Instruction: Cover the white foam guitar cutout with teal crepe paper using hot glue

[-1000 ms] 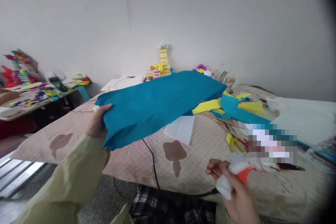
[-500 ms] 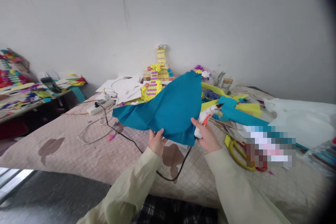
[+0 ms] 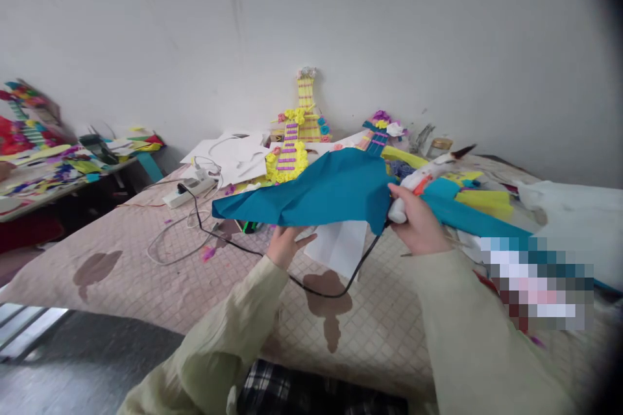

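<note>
A blue crepe-like sheet (image 3: 326,188) is held up over the table, its pointed end to the left. My left hand (image 3: 285,248) holds its lower edge from below, with one digit stretched out to the right and the other fingers hidden behind the sheet. My right hand (image 3: 421,220) is wrapped round a white hot glue gun (image 3: 426,175) with an orange trigger and dark nozzle, pointing away up to the right. The sheet's right corner lies against this hand; whether it is pinched there is hidden. A black cord (image 3: 324,295) runs from the glue gun across the table.
A white power strip (image 3: 187,193) with cables lies at left. Behind the sheet stand a yellow guitar-shaped craft (image 3: 287,159) and white paper sheets (image 3: 228,159). Blue strips (image 3: 481,217), yellow pieces and white material (image 3: 574,207) spread at right. White paper (image 3: 335,246) lies below the sheet.
My right hand has moved right and up with the glue gun. The blue sheet has tilted flatter, uncovering white paper beneath it. My left hand has slipped further under its edge.
</note>
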Demonstrator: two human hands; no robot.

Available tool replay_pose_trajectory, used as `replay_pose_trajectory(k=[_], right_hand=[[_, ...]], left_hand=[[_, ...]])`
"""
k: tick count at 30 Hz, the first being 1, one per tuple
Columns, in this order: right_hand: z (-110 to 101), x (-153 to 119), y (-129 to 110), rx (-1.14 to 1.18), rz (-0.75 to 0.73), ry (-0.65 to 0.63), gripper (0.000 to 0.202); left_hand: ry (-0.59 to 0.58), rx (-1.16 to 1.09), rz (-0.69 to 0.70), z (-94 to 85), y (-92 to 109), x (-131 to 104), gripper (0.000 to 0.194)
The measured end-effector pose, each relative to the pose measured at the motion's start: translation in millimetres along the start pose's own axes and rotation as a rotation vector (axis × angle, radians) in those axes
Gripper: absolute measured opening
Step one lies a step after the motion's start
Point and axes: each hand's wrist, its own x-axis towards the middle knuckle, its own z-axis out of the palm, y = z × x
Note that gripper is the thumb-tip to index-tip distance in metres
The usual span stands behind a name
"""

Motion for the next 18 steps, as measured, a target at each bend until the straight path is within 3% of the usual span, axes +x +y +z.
replay_pose_trajectory(k=[7,12,15,18], right_hand=[[26.7,-3.7,-26.8,0.074,-0.033,-0.260,0.025],[41.3,2.3,-23.7,0.141,-0.020,-0.432,0.022],[48.3,5.2,-21.4,0.156,-0.003,-0.488,0.021],[52.1,4.7,-18.0,0.157,0.020,-0.464,0.019]], left_hand=[[-0.081,-0.238,-0.159,12.0,26.5,20.8,0.021],[0.014,-0.284,-0.210,9.5,31.5,25.3,0.021],[0.066,-0.296,-0.227,4.3,30.2,28.4,0.020],[0.062,-0.320,-0.258,-2.4,30.7,29.3,0.022]])
